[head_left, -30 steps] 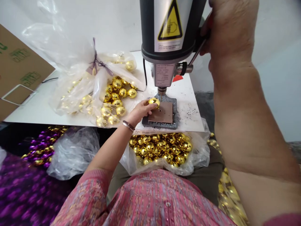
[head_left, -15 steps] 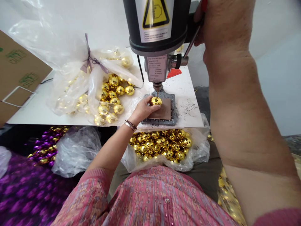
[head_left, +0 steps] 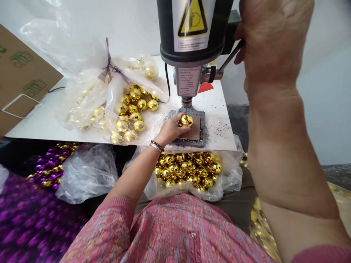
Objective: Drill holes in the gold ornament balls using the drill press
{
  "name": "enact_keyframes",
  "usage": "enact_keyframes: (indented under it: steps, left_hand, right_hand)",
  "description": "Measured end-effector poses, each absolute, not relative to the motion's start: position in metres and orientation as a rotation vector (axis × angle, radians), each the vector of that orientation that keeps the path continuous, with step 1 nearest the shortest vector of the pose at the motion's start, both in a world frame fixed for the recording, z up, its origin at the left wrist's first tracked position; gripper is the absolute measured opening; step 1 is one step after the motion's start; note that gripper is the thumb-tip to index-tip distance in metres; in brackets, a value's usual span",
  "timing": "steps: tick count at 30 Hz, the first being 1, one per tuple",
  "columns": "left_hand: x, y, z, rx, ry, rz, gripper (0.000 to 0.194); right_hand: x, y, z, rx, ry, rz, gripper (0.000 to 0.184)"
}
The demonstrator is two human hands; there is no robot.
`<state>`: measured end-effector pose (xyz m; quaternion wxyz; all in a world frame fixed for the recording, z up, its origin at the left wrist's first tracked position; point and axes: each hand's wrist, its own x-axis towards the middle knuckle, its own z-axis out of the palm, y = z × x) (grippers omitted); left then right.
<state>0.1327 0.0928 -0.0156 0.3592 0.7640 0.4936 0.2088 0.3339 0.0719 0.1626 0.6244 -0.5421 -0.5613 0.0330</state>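
A gold faceted ball [head_left: 186,121] is pinched between the thumb and fingers of my left hand [head_left: 170,129], resting on a brown board [head_left: 194,132]. Directly above it, the thin bit of a bench drill press [head_left: 193,29] reaches down to the top of the ball; whether it has gone in I cannot tell. My right hand [head_left: 270,33], at the upper right, is closed on the drill's feed lever [head_left: 231,56]. Its grip end is mostly hidden behind the hand. The board lies on the drill's grey metal base [head_left: 202,126].
Tied clear plastic bags [head_left: 82,96] of gold balls lie left on the white table [head_left: 55,128]. An open plastic bag [head_left: 233,175] of gold balls sits on my lap. A cardboard box [head_left: 24,73] stands far left. Dark shavings [head_left: 219,128] dot the table, with purple balls [head_left: 48,166] below left.
The feed lever now slopes lower, and my right hand has come down slightly with it. My left hand still holds the ball under the bit. The whole view has shifted a little.
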Motion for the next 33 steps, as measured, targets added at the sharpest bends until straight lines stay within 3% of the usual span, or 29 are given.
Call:
enact_keyframes:
  steps: [3,13,25,33]
  left_hand:
    - [0.133,0.093,-0.018,1.967,1.26,0.553,0.069]
    - [0.133,0.093,-0.021,1.941,1.24,0.589,0.069]
    - [0.135,0.09,-0.026,1.926,1.25,0.626,0.072]
    - [0.134,0.087,-0.021,1.94,1.209,0.606,0.056]
  right_hand:
    - [0.319,0.044,0.155,-1.388,-1.321,-0.019,0.043]
    - [0.317,0.017,0.087,-1.287,-1.408,-0.365,0.015]
    - [0.317,0.019,0.047,-1.199,-1.307,-0.379,0.024]
    - [0.316,0.027,0.032,-1.123,-1.243,-0.442,0.03]
